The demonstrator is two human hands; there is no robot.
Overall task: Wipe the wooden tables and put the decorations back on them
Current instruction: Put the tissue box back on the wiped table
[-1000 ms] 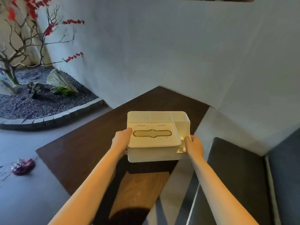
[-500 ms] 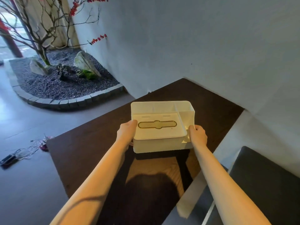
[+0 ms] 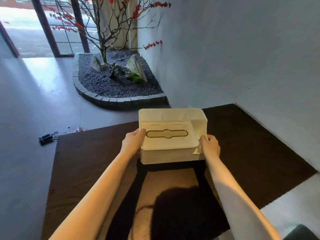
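Holding the white organiser box (image 3: 170,135) between 2 hands, the person has it over the dark wooden desk (image 3: 90,163), roughly at the middle of the top. The left hand (image 3: 132,142) has its fingers (image 3: 141,132) curled over the box's left rim, and the right hand (image 3: 210,144) grips the right end, fingers wrapped round the lower corner. Just under the fingers the box throws a dark shadow on the desk, so I judge it is a little above the wood or only just landing; contact cannot be told for certain.

As for progress, the desk top shows no cloth and nothing else on it, so the wiping here looks done and this box is likely going back on. Setting it down and letting go is left, and other tables or decorations are out of view.

Beyond the fingers, past the desk's far edge, lie a gravel bed (image 3: 110,85) with rocks and a bare tree with red blossoms (image 3: 105,23), and a small black device (image 3: 45,138) on the floor to the left.

Compared with 0.5 s ago, the grip is unchanged; the view has swung left, bringing the doorway and more floor into sight and taking the dark seat on the right mostly out of it.
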